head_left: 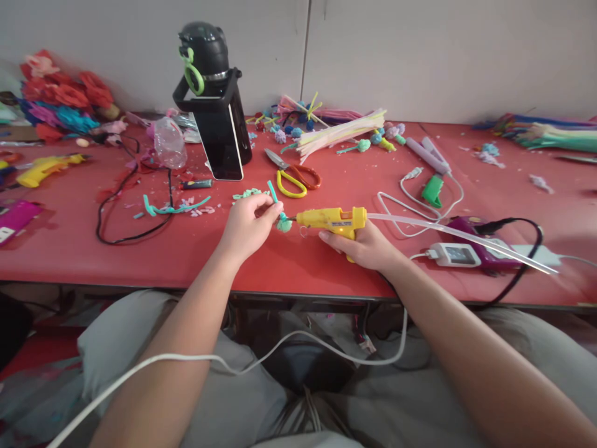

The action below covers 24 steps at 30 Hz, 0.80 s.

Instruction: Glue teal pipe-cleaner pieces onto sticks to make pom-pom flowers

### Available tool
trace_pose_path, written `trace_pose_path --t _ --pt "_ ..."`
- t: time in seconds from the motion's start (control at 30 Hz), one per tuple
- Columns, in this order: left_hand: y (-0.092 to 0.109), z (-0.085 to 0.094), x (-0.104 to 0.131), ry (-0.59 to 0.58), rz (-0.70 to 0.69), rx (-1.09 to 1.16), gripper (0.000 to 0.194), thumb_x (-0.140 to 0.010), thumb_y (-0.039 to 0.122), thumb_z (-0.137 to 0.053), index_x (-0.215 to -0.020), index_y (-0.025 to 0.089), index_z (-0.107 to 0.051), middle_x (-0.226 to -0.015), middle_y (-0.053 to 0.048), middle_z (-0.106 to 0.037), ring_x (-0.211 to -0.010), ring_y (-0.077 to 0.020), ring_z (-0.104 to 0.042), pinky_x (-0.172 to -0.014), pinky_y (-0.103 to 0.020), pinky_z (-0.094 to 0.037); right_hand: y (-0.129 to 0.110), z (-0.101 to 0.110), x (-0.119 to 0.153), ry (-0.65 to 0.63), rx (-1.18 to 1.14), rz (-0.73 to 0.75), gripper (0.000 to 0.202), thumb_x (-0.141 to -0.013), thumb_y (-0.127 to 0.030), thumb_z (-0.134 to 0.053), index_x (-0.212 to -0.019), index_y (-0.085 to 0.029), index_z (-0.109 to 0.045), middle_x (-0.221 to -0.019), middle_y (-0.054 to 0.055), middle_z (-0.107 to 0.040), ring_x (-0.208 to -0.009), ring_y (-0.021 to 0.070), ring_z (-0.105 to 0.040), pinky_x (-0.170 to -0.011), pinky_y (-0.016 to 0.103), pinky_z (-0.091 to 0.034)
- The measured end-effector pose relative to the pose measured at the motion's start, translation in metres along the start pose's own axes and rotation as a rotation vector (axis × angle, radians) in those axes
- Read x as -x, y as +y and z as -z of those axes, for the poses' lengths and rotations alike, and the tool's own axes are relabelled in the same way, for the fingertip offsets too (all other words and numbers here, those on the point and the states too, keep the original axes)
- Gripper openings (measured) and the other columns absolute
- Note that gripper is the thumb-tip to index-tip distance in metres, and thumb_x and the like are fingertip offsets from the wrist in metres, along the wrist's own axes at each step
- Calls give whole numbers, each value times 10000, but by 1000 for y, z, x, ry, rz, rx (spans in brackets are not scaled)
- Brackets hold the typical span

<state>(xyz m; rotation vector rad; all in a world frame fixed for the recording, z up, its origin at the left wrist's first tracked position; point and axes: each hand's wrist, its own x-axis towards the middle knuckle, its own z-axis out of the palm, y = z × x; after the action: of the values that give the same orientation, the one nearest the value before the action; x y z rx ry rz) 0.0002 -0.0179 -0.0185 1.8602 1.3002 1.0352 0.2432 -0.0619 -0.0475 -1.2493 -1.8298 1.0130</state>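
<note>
The left hand pinches the teal fuzzy piece between its fingers, at nine o'clock from the yellow glue gun, apparently steadying it for the nozzle; the right hand curls around the grip.

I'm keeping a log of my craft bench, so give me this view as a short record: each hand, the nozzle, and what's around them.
Left hand: pinching a turquoise pipe cleaner, fuzzy ball below the fingertips
Right hand: gripping a yellow hot glue gun
Nozzle: at the ball; contact unclear
Glue stick: clear, protruding from the gun's rear
Beyond the hands: open scissors, pale pipe-cleaner bundle
Behind left hand: black flask, phone upright before it
Surface: red tabletop
</note>
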Motion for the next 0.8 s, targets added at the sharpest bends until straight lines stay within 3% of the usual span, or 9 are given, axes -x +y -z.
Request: trace_pose_path --t 0.37,0.57,0.67,0.8 --pt "0 1 0 12 1 25 302 -891 314 -644 -631 192 -552 -629 11 -535 -625 -149 -528 -644 -311 -408 -1 0 0 8 -15 24 295 -938 -506 -627 -986 -220 -683 -605 -19 -511 -629 174 -541 -609 308 -459" --pt "1 9 -2 84 12 69 255 -887 314 -661 -669 192 -612 -652 -10 -615 -628 -152 -565 -632 -304 -443 -2 -1 0 18 -10 -22 334 -925 -529 -632 -1004 -213 -704 -660 2 -584 -614 167 -547 -592 308 -451" --pt "-1 23 -5 177 9 56 234 -872 313 -683 -676 195 -633 -631 -5 -609 -610 -152 -567 -604 -298 -448 -3 3 0 96 37 -91 371 -898 -556 -653 -1024 -215 -727 -740 25 -649 -662 187 -592 -615 319 -464" --pt "-5 48 -9 298 -16 7 225 -872 346 -707 -704 206 -658 -649 -1 -625 -611 -150 -583 -592 -293 -452 4 20 -4 311 273 -165 407 -866 -605 -664 -946 -212 -737 -711 32 -633 -694 222 -604 -617 332 -447"
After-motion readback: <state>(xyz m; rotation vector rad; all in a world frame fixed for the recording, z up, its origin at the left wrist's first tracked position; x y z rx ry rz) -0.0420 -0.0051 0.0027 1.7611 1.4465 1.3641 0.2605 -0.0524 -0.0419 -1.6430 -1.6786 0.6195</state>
